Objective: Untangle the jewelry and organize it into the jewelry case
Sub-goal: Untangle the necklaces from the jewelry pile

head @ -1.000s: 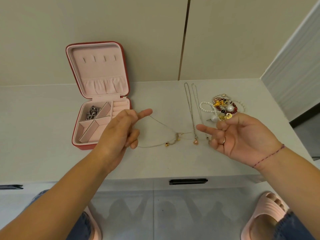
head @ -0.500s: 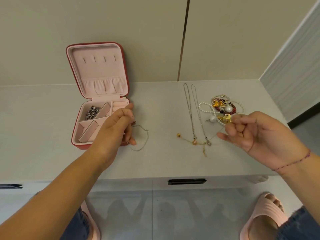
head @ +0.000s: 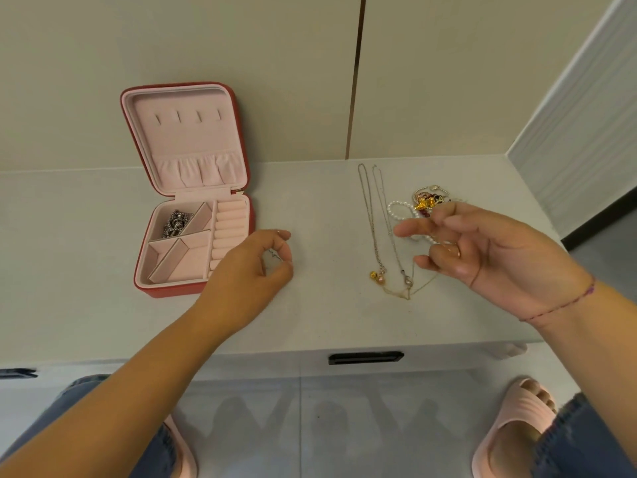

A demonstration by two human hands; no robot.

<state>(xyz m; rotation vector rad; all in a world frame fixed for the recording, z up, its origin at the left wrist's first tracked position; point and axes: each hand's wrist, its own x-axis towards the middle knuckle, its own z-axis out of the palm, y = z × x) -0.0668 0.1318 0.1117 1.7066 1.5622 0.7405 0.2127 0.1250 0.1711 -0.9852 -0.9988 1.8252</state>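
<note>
A red jewelry case (head: 144, 288) stands open at the left of the white tabletop, its pink lid leaning on the wall. A chunky silver chain (head: 175, 224) lies in its back-left compartment. Just right of the case, my left hand (head: 248, 270) pinches a bunched thin chain (head: 273, 258) between thumb and curled fingers. Two long silver necklaces (head: 370, 215) lie stretched out at centre right, with a gold bead (head: 373, 274) and a thin gold chain (head: 410, 294) at their near ends. My right hand (head: 482, 250) hovers palm up, fingers loosely spread, over a tangled jewelry pile (head: 425, 201).
A white pearl bracelet (head: 396, 208) pokes out from the pile's left side. The tabletop meets the wall at the back and a ribbed white panel (head: 579, 139) at the right. A dark drawer handle (head: 365, 357) sits below the front edge. My slippered feet are on the floor.
My left hand has gathered the thin chain into its fingers and shifted right, off the case. My right hand has spread its fingers and moved left; the gold bead now lies beside the pendants.
</note>
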